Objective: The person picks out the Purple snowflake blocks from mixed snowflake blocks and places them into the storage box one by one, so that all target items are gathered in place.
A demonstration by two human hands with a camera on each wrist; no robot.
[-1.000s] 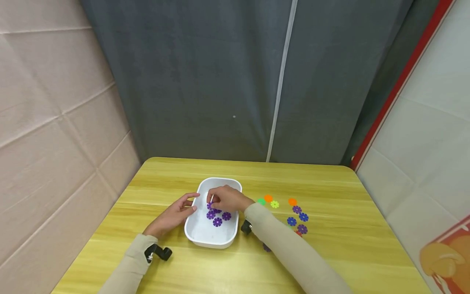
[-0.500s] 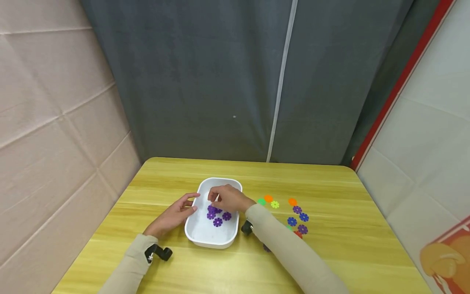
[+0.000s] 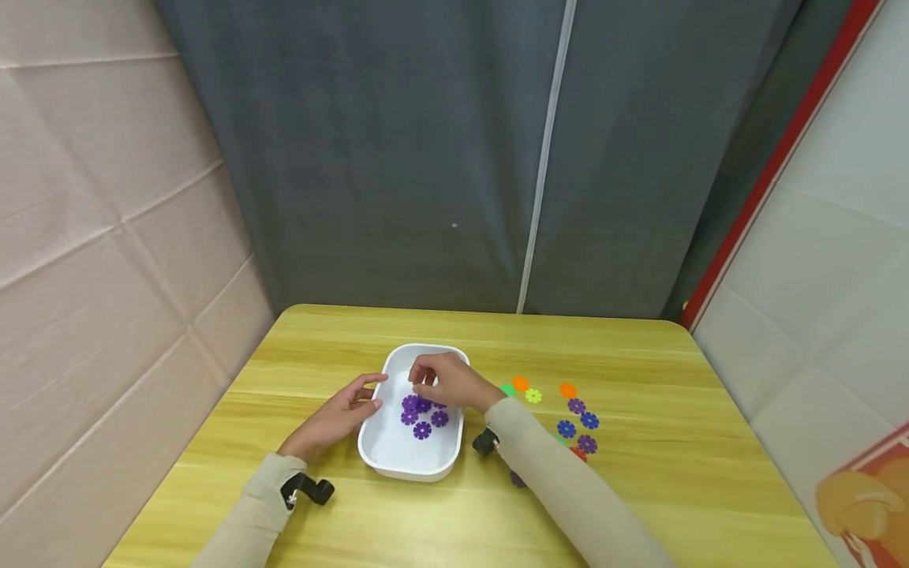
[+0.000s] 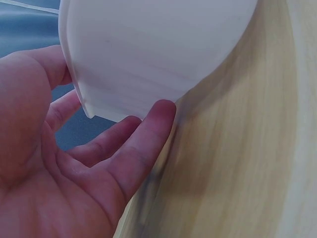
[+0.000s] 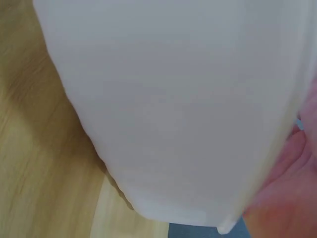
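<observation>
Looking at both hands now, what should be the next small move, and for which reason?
Probably the right hand should go to the loose discs on the table, perhaps the purple disc. The hand hovers over the white tray, fingers loosely curled, and seems to hold nothing; several purple discs already lie inside. The left hand rests against the tray's side and can stay.

No readable text, labels or numbers appear anywhere.

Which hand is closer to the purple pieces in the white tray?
Right. The right hand hovers directly over the purple pieces inside the white tray; the left hand rests outside against its left wall.
</observation>
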